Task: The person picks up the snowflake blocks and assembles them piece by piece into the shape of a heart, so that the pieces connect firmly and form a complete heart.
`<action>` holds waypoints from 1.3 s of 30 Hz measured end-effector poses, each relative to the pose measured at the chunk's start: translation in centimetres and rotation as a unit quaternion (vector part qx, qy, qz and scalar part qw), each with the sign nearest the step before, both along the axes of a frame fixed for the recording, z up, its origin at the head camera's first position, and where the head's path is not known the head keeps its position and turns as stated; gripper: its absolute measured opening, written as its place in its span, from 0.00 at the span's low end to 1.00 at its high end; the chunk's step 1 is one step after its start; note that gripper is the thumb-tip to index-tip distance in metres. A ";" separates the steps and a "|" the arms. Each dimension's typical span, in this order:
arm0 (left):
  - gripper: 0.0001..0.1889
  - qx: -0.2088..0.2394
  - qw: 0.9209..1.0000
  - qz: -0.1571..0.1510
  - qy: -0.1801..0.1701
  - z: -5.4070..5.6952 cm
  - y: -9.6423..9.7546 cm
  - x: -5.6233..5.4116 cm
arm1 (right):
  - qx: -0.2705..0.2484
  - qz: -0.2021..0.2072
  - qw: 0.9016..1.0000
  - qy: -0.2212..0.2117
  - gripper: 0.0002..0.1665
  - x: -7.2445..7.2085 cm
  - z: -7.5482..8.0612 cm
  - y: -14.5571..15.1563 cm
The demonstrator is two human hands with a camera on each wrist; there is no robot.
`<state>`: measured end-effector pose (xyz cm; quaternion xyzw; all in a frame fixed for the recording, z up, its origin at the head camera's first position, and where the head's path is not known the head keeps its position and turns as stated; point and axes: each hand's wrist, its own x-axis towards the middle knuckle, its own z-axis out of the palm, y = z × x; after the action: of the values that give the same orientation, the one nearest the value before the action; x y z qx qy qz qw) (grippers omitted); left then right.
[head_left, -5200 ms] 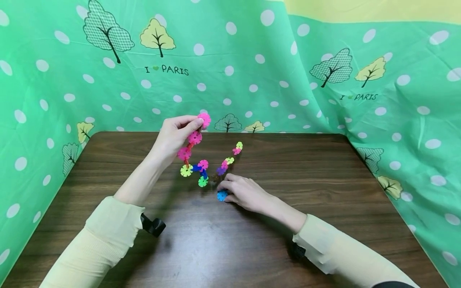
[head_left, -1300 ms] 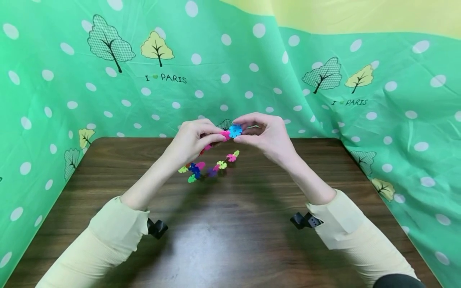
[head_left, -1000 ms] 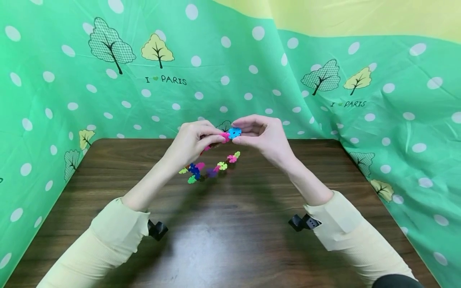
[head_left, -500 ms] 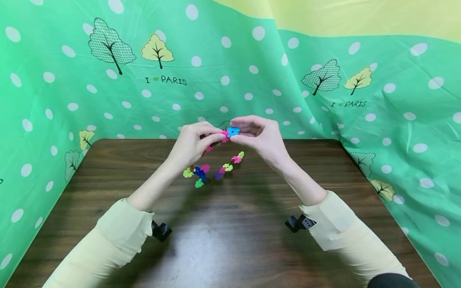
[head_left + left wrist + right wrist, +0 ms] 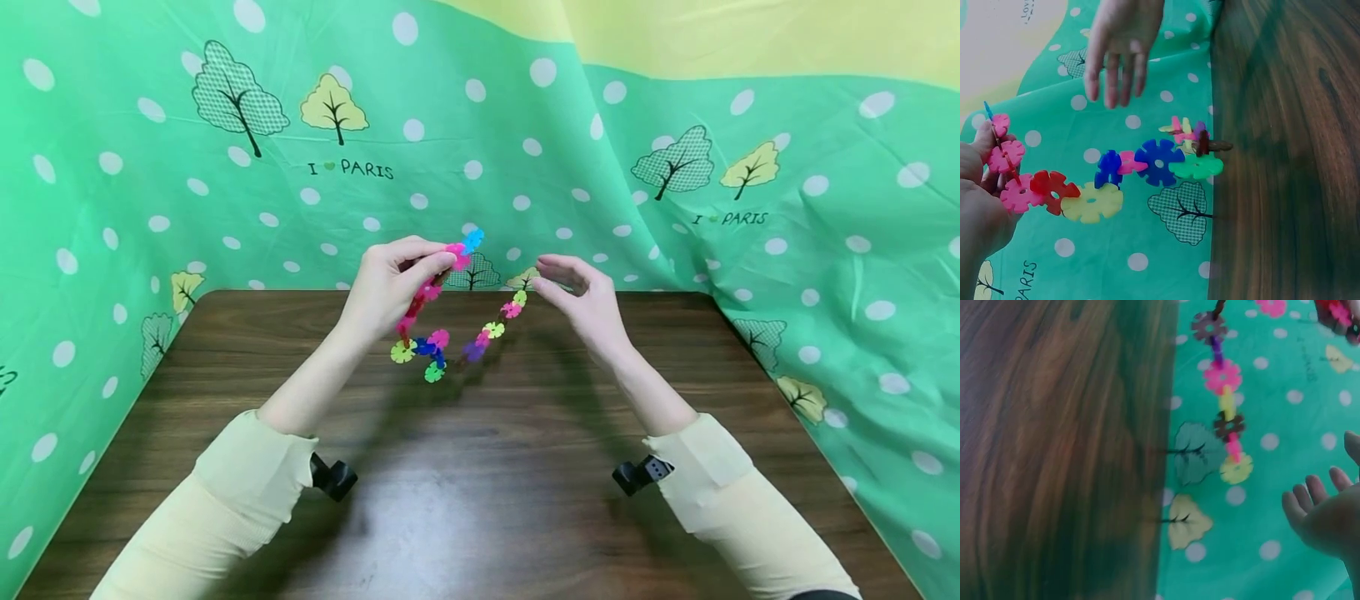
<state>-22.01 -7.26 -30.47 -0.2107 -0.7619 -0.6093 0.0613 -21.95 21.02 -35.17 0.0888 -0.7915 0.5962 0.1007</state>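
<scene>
My left hand [image 5: 386,287] pinches a pink snowflake disc [image 5: 458,257] near the upper end of a chain of interlocking plastic discs. A light blue disc [image 5: 473,242] is joined to that pink one and sticks up past the fingertips. Pink, red, yellow, dark blue, green, brown and purple discs make up the hanging chain [image 5: 1091,209], which bends into a U above the table. Its other end is a yellow disc [image 5: 521,297]. My right hand [image 5: 588,308] holds nothing, fingers relaxed beside that end; in the right wrist view it is apart from the yellow disc [image 5: 1236,469].
A dark wooden table [image 5: 465,500] lies beneath both hands. Green dotted fabric [image 5: 465,125] hangs behind the table and along its sides. Black wrist devices, one on the left [image 5: 335,479] and one on the right [image 5: 637,475], project from the sleeves.
The light blue disc, earlier lying by my right hand at the table, is joined to the chain's pink end. My right hand has let go of it and moved right; the chain swings right.
</scene>
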 end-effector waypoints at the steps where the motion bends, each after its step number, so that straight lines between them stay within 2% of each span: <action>1: 0.10 0.008 1.000 -0.003 -0.003 0.0 0.0 -0.1 | 0.005 -0.003 1.000 -0.009 0.26 -0.1 -0.3 0.3; 6: 0.11 0.041 0.999 -0.010 -0.018 0.0 -0.1 -0.1 | 0.043 -0.006 0.997 -0.068 0.34 -0.6 -1.6 1.2; 10: 0.11 0.072 0.997 -0.010 -0.030 0.1 0.0 0.0 | 0.045 -0.014 0.992 -0.115 0.42 -0.7 -2.4 1.4; 15: 0.10 0.109 0.994 -0.003 -0.024 0.1 0.0 -0.1 | -0.019 0.010 0.986 -0.165 0.44 -0.9 -3.4 1.1; 20: 0.08 0.134 0.991 -0.004 -0.018 0.1 0.0 -0.2 | -0.106 0.047 0.975 -0.189 0.35 -1.2 -3.7 0.5; 23: 0.07 0.144 0.989 -0.008 -0.027 0.0 0.1 -0.2 | -0.145 0.051 0.971 -0.183 0.26 -1.1 -3.3 0.0; 27: 0.06 0.151 0.987 -0.014 -0.042 -0.2 0.1 0.0 | -0.180 0.049 0.970 -0.157 0.21 -0.9 -2.5 -0.4; 32: 0.07 0.141 0.988 -0.018 -0.065 -0.6 -0.1 0.2 | -0.202 0.053 0.971 -0.119 0.27 -0.6 -1.3 -0.8; 39: 0.08 0.127 0.986 -0.031 -0.103 -1.6 -0.1 0.2 | -0.172 0.065 0.981 -0.060 0.30 -0.1 -0.2 -1.5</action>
<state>-21.85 -7.31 -32.05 -0.1604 -0.6739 -0.7211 -0.0099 -22.01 19.54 -35.40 0.0855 -0.6740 0.7333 0.0276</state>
